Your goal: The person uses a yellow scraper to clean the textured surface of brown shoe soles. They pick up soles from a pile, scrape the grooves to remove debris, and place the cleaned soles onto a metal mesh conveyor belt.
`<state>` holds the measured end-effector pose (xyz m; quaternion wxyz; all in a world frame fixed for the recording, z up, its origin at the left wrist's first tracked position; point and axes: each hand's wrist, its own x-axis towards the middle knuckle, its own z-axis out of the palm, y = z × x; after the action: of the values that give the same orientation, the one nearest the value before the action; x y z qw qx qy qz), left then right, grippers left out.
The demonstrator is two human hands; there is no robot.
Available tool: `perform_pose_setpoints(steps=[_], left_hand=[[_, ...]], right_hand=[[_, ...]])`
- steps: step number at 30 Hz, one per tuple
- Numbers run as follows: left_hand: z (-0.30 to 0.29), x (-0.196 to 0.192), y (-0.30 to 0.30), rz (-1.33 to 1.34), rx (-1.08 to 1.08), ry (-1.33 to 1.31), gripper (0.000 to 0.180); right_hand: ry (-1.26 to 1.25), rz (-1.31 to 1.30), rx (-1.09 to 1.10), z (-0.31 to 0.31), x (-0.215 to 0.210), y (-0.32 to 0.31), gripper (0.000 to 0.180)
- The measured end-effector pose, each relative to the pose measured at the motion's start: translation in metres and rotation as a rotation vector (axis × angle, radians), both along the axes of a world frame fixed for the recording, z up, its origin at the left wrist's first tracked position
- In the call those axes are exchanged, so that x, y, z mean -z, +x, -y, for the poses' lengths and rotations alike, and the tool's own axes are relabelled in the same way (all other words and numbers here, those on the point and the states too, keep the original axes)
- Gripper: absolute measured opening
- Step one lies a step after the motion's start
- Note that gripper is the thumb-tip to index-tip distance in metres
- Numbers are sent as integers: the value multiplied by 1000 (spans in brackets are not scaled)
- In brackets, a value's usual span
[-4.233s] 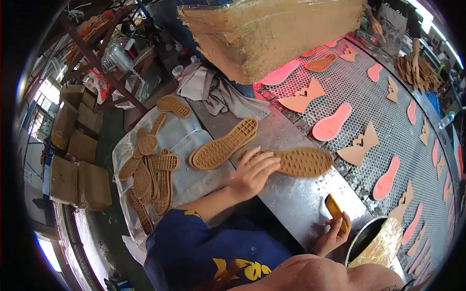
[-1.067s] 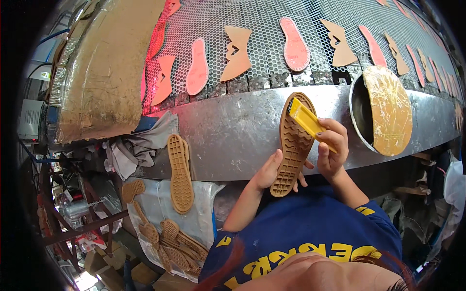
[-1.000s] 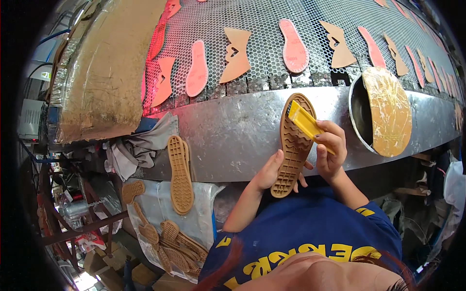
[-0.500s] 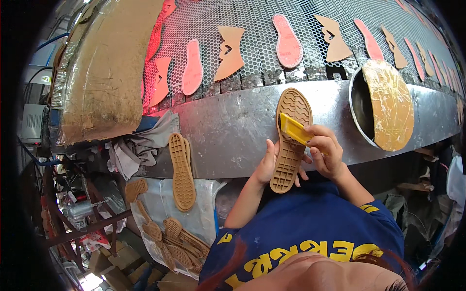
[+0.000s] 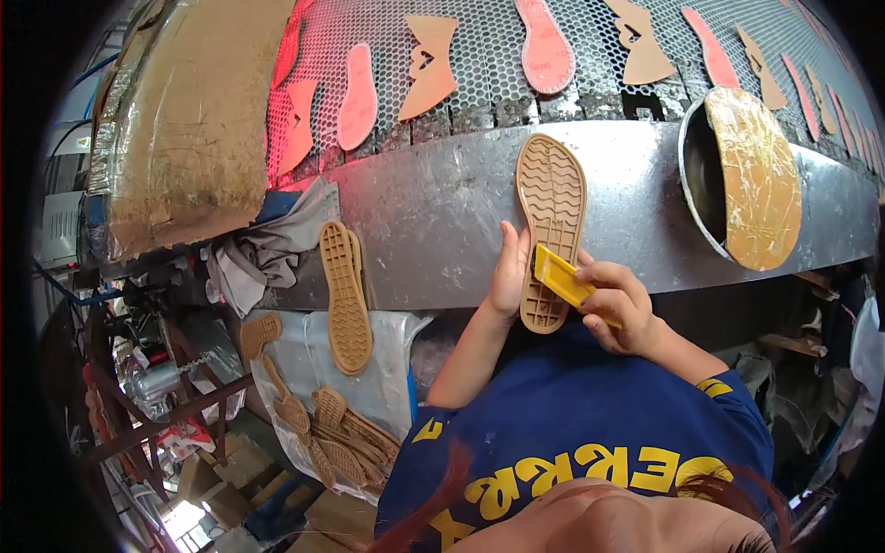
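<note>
Currently the step in hand looks like spreading or scraping across the tread face of a tan rubber shoe outsole with a wavy and waffle tread [image 5: 550,226], which lies tread-up on the scuffed grey metal bench [image 5: 433,212], toe at 12 o'clock, heel hanging off the near edge toward the person. Left hand [image 5: 508,275] sits at 9 o'clock of the heel, fingers curled and pressed against the sole's side edge, steadying it. Right hand [image 5: 619,302] is at 4 o'clock of the heel, fingers closed around a flat yellow plastic scraper [image 5: 562,279] whose leading edge lies on the waffle part of the tread. Judging by that, the heel zone is being worked and the forefoot is yet to be covered. Next move calls for firm left-hand bracing so the sole doesn't skate on the metal, then even strokes of the scraper up toward 12 o'clock, blade kept flat. A second tan outsole [image 5: 345,295] lies at 9 o'clock, well apart, half over the bench edge, beside a crumpled grey rag [image 5: 263,253]. More tan outsoles are piled on a white plastic sheet [image 5: 387,369] at 7 o'clock. Round metal pot with a glue-crusted lid [image 5: 742,175] stands at 2 o'clock. Pink insole shapes [image 5: 355,97] and tan cut pieces ride the perforated mesh belt [image 5: 489,55] at 12 o'clock.
</note>
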<state>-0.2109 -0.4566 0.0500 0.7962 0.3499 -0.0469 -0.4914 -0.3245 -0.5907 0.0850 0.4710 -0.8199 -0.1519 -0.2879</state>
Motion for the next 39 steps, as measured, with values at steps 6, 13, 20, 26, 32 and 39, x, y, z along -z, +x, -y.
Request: perform_pose_setpoints(steps=[6, 13, 20, 26, 32, 39], left_hand=[[-3, 4, 9, -106, 67, -177, 92], [-5, 6, 13, -194, 74, -193, 90], [-8, 6, 13, -211, 81, -166, 84], [-6, 5, 17, -184, 63, -170, 83], [-6, 7, 17, -184, 59, -152, 85], [-4, 5, 14, -164, -15, -62, 91]], right_hand=[[-41, 8, -108, -9, -2, -4, 25], [22, 15, -233, -10, 2, 0, 25], [156, -137, -471, 2, 9, 0, 24], [337, -300, -461, 9, 1, 0, 11], [482, -397, -500, 15, 2, 6, 5], [622, -627, -527, 28, -5, 15, 6]])
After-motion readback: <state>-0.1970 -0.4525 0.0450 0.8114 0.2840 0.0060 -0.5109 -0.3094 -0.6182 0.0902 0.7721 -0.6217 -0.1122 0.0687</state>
